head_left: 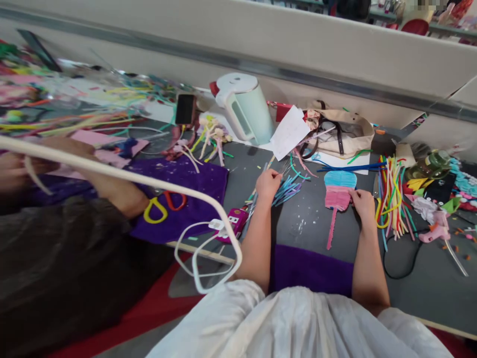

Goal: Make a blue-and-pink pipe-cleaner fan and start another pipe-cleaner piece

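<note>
A flat fuzzy piece, blue on top and pink below with a pink stem (336, 201), lies on the grey table, apparently made of pipe cleaners. My right hand (363, 206) pinches its right edge between thumb and fingers. My left hand (267, 185) is closed in a pinch over the table to the left; whatever is in the fingertips is too small to make out. Just beside it lies a bundle of blue and purple pipe cleaners (286, 190). More pipe cleaners, red, yellow and white (395, 199), lie to the right of my right hand.
A white kettle (261, 112) stands at the back. A purple power strip (236, 221) with white cables lies left, near a co-worker's arm (112, 186) and yellow-handled scissors (155, 211). A pink glue gun (437, 227) rests right. A white curved bar (149, 180) crosses the left foreground.
</note>
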Action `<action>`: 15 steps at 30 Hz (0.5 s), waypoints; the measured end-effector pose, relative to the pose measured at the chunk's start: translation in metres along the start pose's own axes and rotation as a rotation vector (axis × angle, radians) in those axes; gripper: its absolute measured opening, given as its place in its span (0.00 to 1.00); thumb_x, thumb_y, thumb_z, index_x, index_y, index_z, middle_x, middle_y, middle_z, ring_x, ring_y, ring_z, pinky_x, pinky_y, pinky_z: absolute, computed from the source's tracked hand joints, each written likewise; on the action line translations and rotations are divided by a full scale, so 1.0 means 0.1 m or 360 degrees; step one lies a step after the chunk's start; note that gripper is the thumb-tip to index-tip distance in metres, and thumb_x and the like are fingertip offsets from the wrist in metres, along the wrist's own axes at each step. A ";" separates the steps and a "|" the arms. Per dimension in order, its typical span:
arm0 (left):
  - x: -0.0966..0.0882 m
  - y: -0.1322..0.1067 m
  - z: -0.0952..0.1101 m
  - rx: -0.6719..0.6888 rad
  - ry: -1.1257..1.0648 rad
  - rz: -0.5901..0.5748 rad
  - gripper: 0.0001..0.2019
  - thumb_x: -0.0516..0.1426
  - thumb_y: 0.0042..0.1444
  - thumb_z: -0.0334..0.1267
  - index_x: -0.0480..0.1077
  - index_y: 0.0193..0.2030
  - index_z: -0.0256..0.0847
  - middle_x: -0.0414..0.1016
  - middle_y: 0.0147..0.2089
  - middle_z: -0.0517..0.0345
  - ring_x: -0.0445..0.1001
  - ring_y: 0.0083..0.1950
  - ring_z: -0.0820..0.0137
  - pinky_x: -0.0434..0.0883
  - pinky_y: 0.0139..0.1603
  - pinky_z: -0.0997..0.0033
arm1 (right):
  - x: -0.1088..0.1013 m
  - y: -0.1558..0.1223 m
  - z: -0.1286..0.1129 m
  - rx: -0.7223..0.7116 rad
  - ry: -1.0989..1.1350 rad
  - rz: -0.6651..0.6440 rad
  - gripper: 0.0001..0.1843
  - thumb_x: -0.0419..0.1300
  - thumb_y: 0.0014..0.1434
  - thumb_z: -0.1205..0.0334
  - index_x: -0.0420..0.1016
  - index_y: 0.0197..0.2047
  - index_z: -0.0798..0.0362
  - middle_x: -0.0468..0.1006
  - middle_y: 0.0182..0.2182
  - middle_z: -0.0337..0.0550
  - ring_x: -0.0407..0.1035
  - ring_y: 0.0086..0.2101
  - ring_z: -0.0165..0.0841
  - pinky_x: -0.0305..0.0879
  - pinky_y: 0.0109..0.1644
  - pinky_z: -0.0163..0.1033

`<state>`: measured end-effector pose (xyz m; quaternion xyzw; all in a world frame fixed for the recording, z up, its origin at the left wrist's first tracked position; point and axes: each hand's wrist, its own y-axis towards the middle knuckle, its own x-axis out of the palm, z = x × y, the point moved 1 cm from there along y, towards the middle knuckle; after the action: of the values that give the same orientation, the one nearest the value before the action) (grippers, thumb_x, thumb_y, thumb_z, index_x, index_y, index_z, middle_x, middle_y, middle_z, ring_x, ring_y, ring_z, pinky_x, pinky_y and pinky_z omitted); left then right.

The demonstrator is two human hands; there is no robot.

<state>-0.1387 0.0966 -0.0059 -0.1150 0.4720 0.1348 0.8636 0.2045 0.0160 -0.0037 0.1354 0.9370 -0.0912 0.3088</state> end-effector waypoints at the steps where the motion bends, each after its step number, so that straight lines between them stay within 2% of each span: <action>1: -0.01 0.03 -0.01 -0.0042 0.0065 -0.0014 0.09 0.58 0.56 0.43 0.77 0.36 0.43 0.81 0.40 0.52 0.77 0.44 0.60 0.69 0.44 0.65 | -0.03 0.00 -0.02 -0.0048 -0.0084 0.0125 0.23 0.59 0.56 0.44 0.70 0.20 0.52 0.74 0.17 0.42 0.66 0.21 0.31 0.57 0.27 0.36; 3: 0.00 0.07 -0.02 -0.0095 0.0173 -0.0032 0.09 0.58 0.56 0.43 0.77 0.37 0.43 0.81 0.43 0.50 0.77 0.46 0.58 0.70 0.45 0.64 | -0.08 -0.01 -0.05 -0.0128 -0.0054 0.0302 0.23 0.56 0.59 0.44 0.71 0.22 0.52 0.75 0.19 0.42 0.65 0.22 0.31 0.56 0.28 0.36; 8: 0.03 0.17 -0.09 -0.0136 0.0329 0.0014 0.11 0.58 0.56 0.44 0.78 0.41 0.42 0.78 0.49 0.43 0.76 0.51 0.53 0.71 0.47 0.60 | -0.11 -0.01 -0.07 -0.0183 0.0332 0.0496 0.26 0.52 0.61 0.41 0.75 0.28 0.54 0.74 0.20 0.40 0.63 0.21 0.30 0.57 0.28 0.35; 15: -0.04 0.25 -0.17 -0.0168 0.0297 -0.0169 0.13 0.59 0.56 0.48 0.78 0.38 0.42 0.80 0.45 0.46 0.77 0.48 0.56 0.70 0.46 0.63 | -0.04 0.04 -0.01 -0.0231 0.0481 0.0505 0.28 0.53 0.60 0.38 0.76 0.29 0.56 0.72 0.19 0.39 0.60 0.20 0.28 0.55 0.25 0.35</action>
<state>-0.1629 0.1142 -0.0134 -0.1972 0.5358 0.1022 0.8146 0.2085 0.0189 -0.0007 0.2708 0.9436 0.0474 0.1845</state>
